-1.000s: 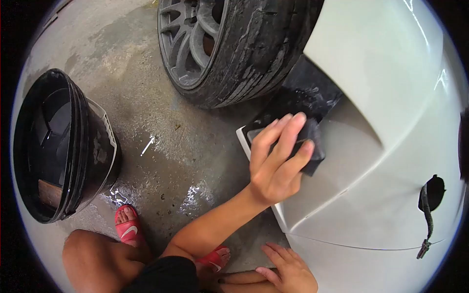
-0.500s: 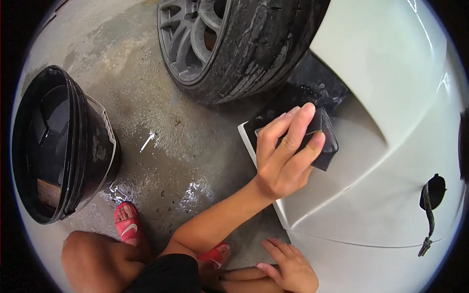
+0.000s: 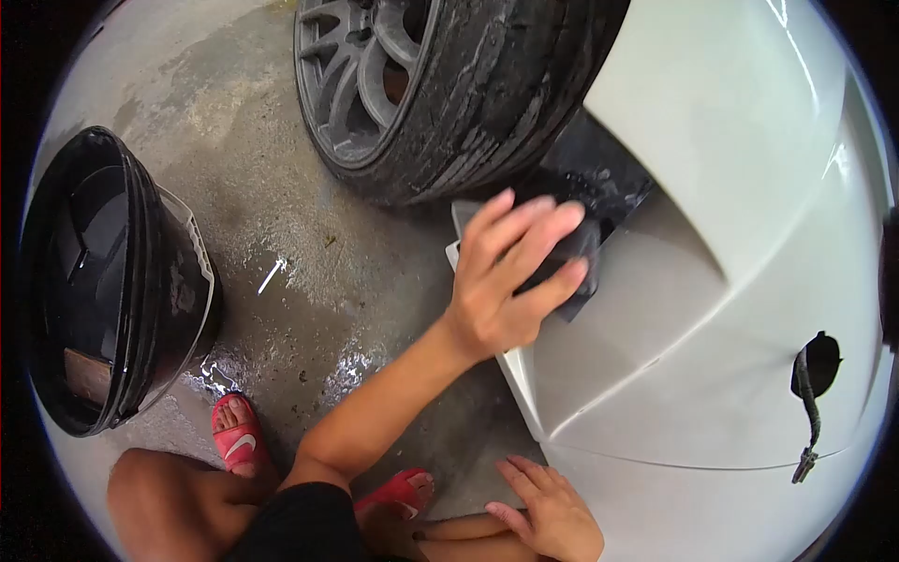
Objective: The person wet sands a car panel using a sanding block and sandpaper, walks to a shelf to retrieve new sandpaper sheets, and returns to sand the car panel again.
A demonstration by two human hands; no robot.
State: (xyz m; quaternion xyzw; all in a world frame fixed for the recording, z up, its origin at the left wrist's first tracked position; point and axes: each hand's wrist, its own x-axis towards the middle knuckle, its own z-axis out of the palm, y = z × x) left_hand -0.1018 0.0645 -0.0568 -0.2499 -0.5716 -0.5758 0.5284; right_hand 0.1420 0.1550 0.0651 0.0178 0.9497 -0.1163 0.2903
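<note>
Your left hand [image 3: 496, 304] has its fingers and thumb around a dark pad [image 3: 582, 244]. The pad is up against the white car panel [image 3: 655, 309], near the big tire [image 3: 487, 103]. Your right hand [image 3: 562, 520] is loose and bare, with its fingers spread, down by your leg [image 3: 468, 527]. A black bucket [image 3: 167, 300] stands on the wet floor [image 3: 281, 323], off to your left.

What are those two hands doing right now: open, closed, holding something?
Left hand: closed on a dark block.
Right hand: open, fingers loosely extended, nothing visibly held.
</note>
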